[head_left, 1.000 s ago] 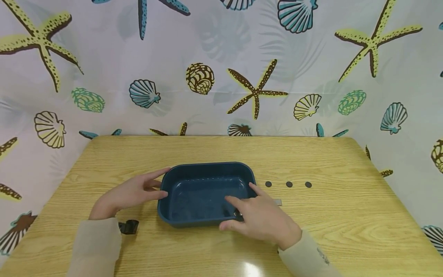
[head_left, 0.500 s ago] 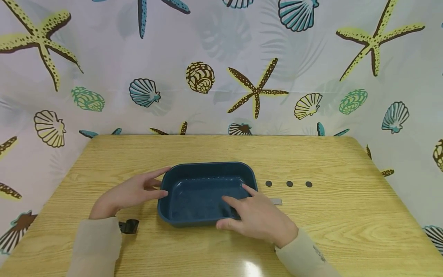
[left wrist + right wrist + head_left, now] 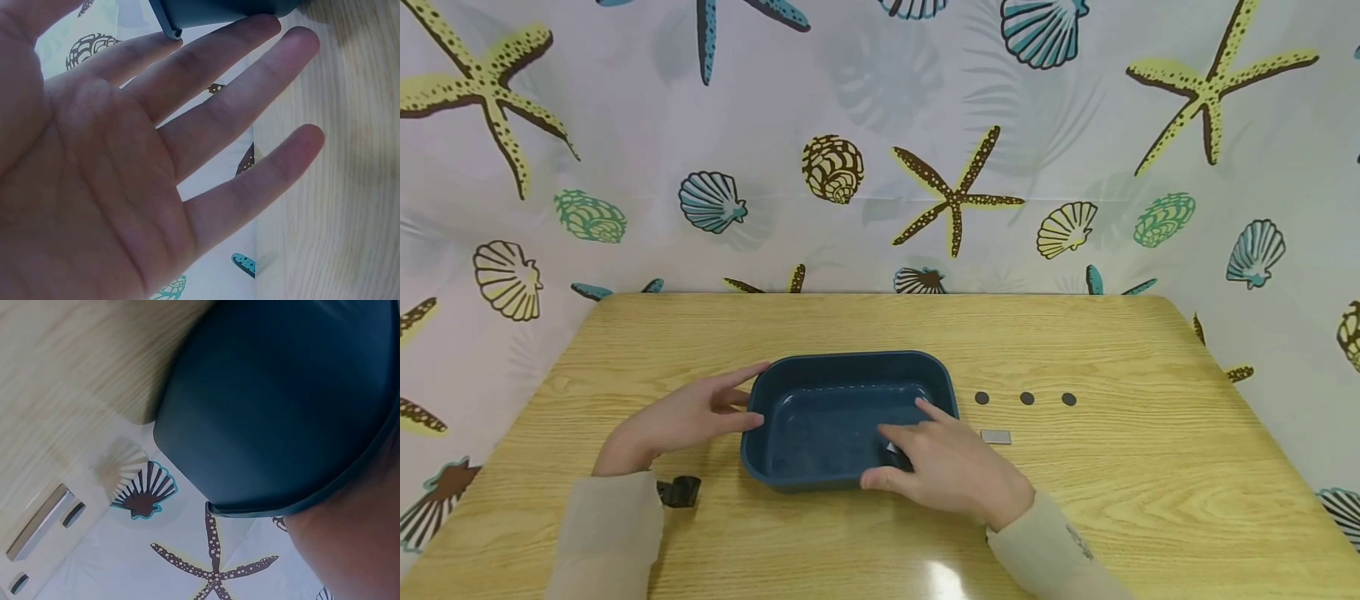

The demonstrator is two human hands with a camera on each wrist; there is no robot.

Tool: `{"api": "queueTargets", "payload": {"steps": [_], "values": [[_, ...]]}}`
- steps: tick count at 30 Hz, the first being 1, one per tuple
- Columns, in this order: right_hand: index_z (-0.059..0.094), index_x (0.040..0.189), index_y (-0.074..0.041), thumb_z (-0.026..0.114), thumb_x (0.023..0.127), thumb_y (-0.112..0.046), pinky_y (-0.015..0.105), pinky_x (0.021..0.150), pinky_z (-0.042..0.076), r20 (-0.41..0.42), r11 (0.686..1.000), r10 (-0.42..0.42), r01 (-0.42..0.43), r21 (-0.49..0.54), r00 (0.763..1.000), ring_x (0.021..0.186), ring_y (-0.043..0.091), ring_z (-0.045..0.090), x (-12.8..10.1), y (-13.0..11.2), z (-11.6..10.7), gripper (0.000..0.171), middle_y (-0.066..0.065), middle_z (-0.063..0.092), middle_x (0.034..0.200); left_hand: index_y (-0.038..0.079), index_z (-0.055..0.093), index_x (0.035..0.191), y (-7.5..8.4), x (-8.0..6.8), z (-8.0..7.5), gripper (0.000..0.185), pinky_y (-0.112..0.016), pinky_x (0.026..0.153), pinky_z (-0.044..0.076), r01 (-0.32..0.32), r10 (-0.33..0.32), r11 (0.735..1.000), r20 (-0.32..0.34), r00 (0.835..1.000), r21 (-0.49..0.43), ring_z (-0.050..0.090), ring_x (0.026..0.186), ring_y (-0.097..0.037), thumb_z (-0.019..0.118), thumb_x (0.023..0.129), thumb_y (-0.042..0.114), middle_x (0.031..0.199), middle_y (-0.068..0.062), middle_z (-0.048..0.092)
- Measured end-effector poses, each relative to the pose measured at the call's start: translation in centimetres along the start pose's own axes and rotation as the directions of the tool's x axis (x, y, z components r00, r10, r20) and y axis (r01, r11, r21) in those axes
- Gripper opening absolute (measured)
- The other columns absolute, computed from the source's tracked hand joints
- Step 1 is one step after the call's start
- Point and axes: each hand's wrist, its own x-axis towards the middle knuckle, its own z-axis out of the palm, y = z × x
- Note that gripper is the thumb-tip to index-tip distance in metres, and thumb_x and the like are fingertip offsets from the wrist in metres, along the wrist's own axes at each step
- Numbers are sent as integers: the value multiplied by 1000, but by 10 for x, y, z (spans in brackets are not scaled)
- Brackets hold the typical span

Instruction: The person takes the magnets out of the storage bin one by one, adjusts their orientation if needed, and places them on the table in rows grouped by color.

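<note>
A dark blue rectangular basin [image 3: 827, 479] with rounded corners stands on the wooden table. My left hand [image 3: 688, 412] is at its left end, the thumb at the rim and a fingertip near the back left corner. In the left wrist view the fingers [image 3: 219, 115] are extended, some right at the basin's outer wall. My right hand [image 3: 951, 462] reaches over the basin's front right corner, thumb and index finger spread apart. A small pale piece [image 3: 892, 448] shows between them inside the basin; I cannot tell whether the hidden fingers hold it.
A flat silver bar [image 3: 996, 437] lies right of the basin, with three black discs [image 3: 1027, 399] in a row behind it. A small black device [image 3: 679, 492] shows beside the left cuff. Patterned cloth [image 3: 865, 100] surrounds the table's back and sides.
The right hand has shifted leftward over the basin, uncovering more of the silver bar. The pale piece appears farther left than a second ago. Basin and left hand stay where they were.
</note>
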Motion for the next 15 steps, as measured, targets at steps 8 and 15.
{"api": "queueTargets", "payload": {"steps": [8, 15], "values": [[60, 146, -12, 44, 102, -67, 52, 130, 20, -21, 1000, 4, -5, -6, 1000, 144, 21, 54, 2, 3, -1, 72, 6, 61, 149, 17, 19, 167, 0, -1, -1, 86, -54, 103, 53, 16, -16, 1000, -2, 1000, 3, 54, 139, -46, 67, 100, 41, 150, -29, 52], [61, 144, -9, 41, 101, -68, 55, 129, 21, -92, 998, 44, -47, -29, 995, 142, 27, 55, 4, 7, -3, 76, 11, 63, 147, 16, 18, 167, -1, 0, -1, 86, -54, 103, 53, 6, -6, 1000, 7, 1000, -14, 53, 138, -47, 67, 101, 40, 151, -31, 51]]}}
